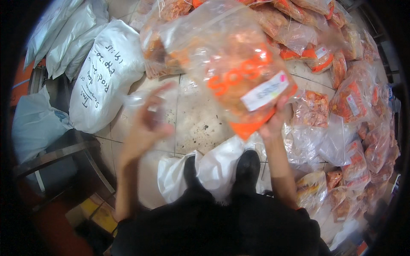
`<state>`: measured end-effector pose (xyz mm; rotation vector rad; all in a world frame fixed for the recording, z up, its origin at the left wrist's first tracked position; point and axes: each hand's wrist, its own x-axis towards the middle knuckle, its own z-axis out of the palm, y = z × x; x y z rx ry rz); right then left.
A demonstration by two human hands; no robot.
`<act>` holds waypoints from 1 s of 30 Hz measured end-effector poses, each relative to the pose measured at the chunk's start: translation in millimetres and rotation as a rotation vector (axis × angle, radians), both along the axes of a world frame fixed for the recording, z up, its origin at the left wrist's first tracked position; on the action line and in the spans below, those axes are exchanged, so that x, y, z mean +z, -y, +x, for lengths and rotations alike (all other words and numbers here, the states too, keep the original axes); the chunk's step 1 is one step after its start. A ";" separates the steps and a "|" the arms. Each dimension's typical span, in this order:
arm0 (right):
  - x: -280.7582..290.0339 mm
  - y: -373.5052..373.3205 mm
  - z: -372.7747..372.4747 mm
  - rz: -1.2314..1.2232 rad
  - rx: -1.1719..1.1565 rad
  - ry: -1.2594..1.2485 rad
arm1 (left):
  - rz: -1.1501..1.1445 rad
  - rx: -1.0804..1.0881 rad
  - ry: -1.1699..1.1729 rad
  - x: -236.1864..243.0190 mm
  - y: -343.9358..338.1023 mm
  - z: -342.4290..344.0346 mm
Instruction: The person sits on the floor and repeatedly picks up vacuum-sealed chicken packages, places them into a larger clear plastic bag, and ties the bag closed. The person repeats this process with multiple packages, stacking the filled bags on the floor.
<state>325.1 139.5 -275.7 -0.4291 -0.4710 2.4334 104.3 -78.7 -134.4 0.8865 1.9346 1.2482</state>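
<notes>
My right hand (273, 121) grips the lower right corner of a plastic bag of orange-coloured food (235, 72) with orange printing and a white label, lifted over the floor. My left hand (151, 117), blurred, is raised left of that bag with its fingers apart and curved, not touching it; a faint patch of clear plastic (132, 101) shows behind it. A white plastic sack (173, 173) lies on the tiles around my black shoes.
Many bagged orange and pink packs (350, 102) are heaped along the back and right of the tiled floor (198, 123). A full white sack with handwriting (104, 74) and other pale sacks (74, 34) lie at left, beside a dark metal frame (60, 153) and yellow crate (94, 209).
</notes>
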 end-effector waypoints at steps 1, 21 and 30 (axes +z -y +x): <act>0.4 12.7 -4.4 -0.023 0.074 -0.002 | -0.050 -0.064 0.114 -11.3 -10.1 21.1; 175.6 -0.9 -104.8 1.884 1.025 0.670 | 0.228 -0.175 0.556 -58.0 23.2 27.3; 146.9 33.6 -44.3 1.443 0.857 0.493 | -0.223 -0.505 -0.146 -26.8 19.0 -19.3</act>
